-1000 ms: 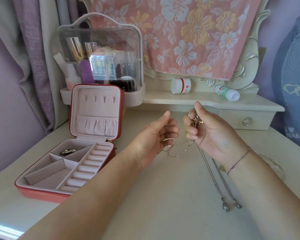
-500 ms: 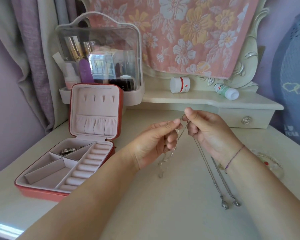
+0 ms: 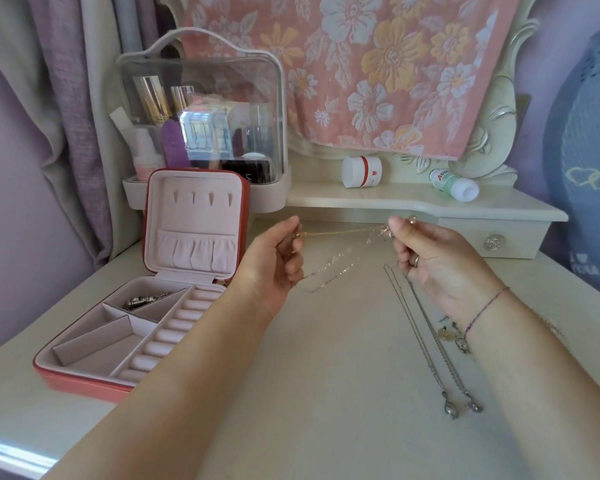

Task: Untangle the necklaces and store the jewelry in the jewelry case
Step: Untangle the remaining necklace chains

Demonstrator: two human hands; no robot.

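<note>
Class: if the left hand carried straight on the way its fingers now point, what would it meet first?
The left hand points up and away, toward the raised shelf. The shelf's front edge looks first; depth is unclear.

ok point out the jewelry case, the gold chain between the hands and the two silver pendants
jewelry case (image 3: 84, 377): head view, on its red front wall.
gold chain (image 3: 340, 231): head view, mid-span of the taut strand between the hands.
silver pendants (image 3: 450, 409): head view, on the left pendant, lying on the table.
</note>
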